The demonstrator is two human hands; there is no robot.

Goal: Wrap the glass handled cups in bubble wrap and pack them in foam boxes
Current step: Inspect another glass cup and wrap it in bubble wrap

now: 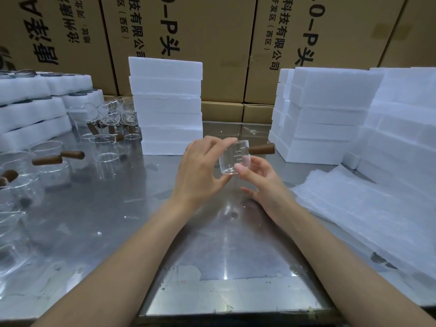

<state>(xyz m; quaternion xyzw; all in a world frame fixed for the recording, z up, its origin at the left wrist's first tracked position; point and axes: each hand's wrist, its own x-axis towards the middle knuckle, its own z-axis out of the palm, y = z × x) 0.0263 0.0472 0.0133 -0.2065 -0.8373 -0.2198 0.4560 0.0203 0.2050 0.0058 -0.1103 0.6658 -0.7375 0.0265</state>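
Both hands' grip, left hand and right hand, holds clear, wooden-handled measuring cup.

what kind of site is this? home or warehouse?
Most likely a warehouse packing station. Printed cardboard cartons are stacked behind a steel table, with stacks of white foam boxes, many identical glass cups and bubble wrap sheets laid out.

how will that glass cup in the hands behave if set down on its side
The cup looks round-walled, so it would probably roll until its wooden handle stops it. It is thin clear glass, so likely fragile and slippery; both hands hold it above the steel table.
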